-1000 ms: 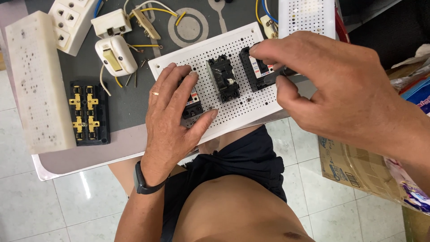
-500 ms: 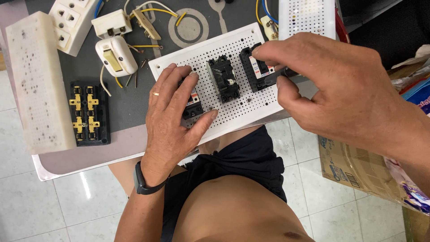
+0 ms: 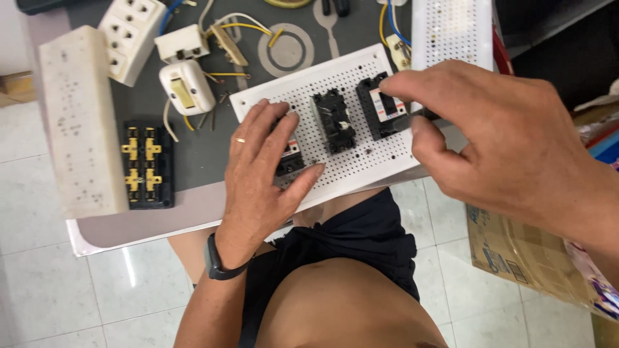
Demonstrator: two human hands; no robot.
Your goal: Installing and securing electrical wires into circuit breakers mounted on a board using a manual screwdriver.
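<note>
Setting: a dark grey worktop (image 3: 206, 148) with a pale edge, over a floor of white tiles (image 3: 51, 296); the person sits at it.
Board: a white perforated rectangular plastic board (image 3: 361, 161) lies tilted on the worktop's near edge, carrying three black switch blocks in a row.
Left hand: the left hand (image 3: 264, 174), a ring on one finger and a dark band on the wrist, lies flat on the board with fingers spread, covering the left black switch block (image 3: 290, 158); it presses, it does not grip.
Right hand: the right hand (image 3: 509, 142) pinches a thin dark tool (image 3: 419, 117) between thumb and forefinger, its tip at the right black switch block with a white label (image 3: 383, 106).
Middle: the middle black switch block (image 3: 334, 121) stands untouched between the hands.
Change: both hands and the board sit as they did half a second ago; no shift shows.
Around: a long off-white socket strip (image 3: 80, 122), a black terminal block with brass contacts (image 3: 147, 164), a white rounded switch (image 3: 186, 87) and yellow wires (image 3: 248, 27) lie left of the board.
Box: a brown cardboard box (image 3: 516, 251) stands on the floor at right; its contents cannot be seen.
</note>
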